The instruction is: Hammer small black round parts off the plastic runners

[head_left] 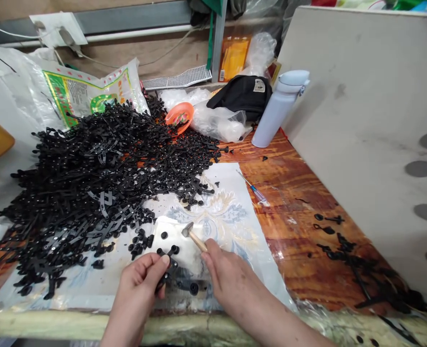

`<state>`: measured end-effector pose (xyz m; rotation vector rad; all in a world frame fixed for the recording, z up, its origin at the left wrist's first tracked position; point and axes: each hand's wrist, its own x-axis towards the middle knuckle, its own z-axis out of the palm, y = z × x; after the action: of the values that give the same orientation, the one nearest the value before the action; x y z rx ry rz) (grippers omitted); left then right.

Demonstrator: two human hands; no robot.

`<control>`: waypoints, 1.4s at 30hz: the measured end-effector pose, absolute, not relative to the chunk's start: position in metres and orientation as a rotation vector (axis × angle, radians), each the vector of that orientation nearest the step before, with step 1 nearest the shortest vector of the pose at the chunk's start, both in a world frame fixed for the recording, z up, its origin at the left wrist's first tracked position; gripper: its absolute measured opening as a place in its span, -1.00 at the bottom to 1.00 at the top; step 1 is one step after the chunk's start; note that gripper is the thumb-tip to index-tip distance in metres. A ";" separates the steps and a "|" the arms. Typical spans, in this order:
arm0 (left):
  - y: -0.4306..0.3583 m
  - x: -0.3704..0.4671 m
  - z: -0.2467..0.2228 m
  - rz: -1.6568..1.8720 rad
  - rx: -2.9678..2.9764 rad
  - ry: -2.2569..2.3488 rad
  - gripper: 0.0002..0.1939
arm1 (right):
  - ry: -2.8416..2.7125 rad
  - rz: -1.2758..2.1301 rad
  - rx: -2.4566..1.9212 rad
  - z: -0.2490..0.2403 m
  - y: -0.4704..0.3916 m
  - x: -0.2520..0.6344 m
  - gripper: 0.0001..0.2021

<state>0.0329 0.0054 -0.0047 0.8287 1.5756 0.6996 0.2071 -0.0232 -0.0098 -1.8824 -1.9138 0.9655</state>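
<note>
Near the table's front edge, my left hand [146, 274] pinches a black plastic part [170, 255] with round knobs between thumb and fingers. My right hand [218, 265] is wrapped round the wooden handle of a small hammer [193, 235], its metal head above a white pad [177, 250]. The hammer head is apart from the part in my left hand. A small round black piece [164, 235] lies on the pad. Another black part [188, 287] rests just in front of it, between my hands. Part of what my left hand grips is hidden by the fingers.
A big heap of black plastic parts [101, 164] covers the left and back. A screwdriver [254, 189] lies right of the pad, on the patterned sheet's edge. A bottle [280, 108] stands at the back beside a grey panel [361, 96]. More black parts [365, 270] lie far right.
</note>
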 end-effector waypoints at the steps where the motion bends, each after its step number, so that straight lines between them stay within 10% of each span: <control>1: 0.005 0.033 -0.006 0.704 0.841 1.575 -0.66 | -1.908 0.965 -1.879 -0.010 -0.023 0.207 -0.77; 42: 0.002 0.038 0.002 0.764 0.768 1.586 -0.63 | -1.879 0.993 -1.929 -0.005 -0.022 0.207 -0.81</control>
<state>0.0382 0.0018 0.0015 0.7675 1.5856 0.7644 0.2069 -0.0221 -0.0048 -1.9286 -1.8786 0.9932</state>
